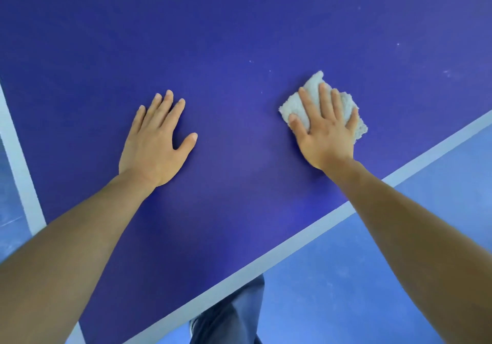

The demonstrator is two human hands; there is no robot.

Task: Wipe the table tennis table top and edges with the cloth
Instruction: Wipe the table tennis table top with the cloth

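On blue table top (239,37), right hand (323,133) flat on cloth (295,104)

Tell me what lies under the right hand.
A pale fluffy cloth lies under the right hand, which presses it flat onto the blue table top. The surface beneath the cloth is hidden.

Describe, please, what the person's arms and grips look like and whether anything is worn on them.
The left forearm and right forearm are bare to the frame edge; no sleeves show. The left grip and right grip are ungloved hands with short nails, and no ring, watch or bracelet is visible on either.
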